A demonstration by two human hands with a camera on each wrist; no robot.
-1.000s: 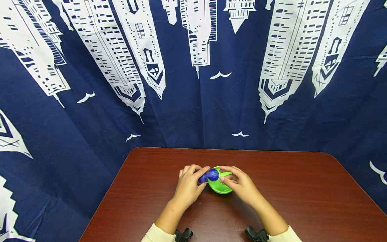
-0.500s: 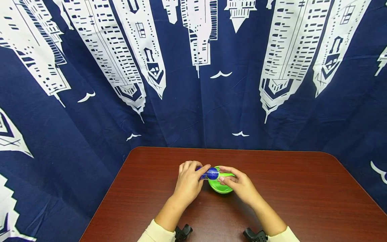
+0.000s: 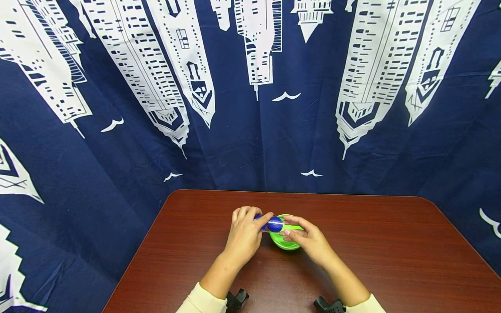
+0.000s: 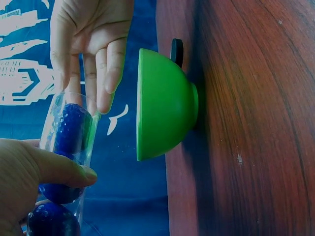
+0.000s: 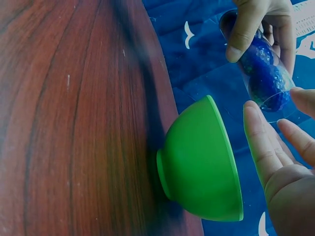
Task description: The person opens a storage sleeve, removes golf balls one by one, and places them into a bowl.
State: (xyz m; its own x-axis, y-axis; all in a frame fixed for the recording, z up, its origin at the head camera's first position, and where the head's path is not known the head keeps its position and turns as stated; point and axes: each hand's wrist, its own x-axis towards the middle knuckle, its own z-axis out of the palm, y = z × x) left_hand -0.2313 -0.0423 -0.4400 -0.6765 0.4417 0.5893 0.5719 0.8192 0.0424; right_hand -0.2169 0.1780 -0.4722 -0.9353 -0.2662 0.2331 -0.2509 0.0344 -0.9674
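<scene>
My left hand (image 3: 243,232) grips a clear plastic tube (image 4: 84,196) with blue glittery balls (image 4: 71,130) inside; in the left wrist view three of them show in a row. The tube lies over a green bowl (image 3: 287,244), its mouth pointing toward my right hand (image 3: 311,241). Fairly straight, the right fingers reach to the tube's rim, with the thumb at one side and the fingertips at the other. In the right wrist view the last ball (image 5: 271,88) sits just inside the mouth. Both hands are above the bowl's level.
The bowl stands on a brown wooden table (image 3: 372,234). Black wrist devices, one on the left (image 3: 236,300) and one on the right (image 3: 329,305), show beneath the forearms. A dark blue cloth (image 3: 235,143) printed with white buildings and birds hangs behind the table's far edge.
My left hand has moved slightly away from the body and tilted the tube nearer level. My right hand has stayed at the tube's mouth, and the bowl has not moved.
</scene>
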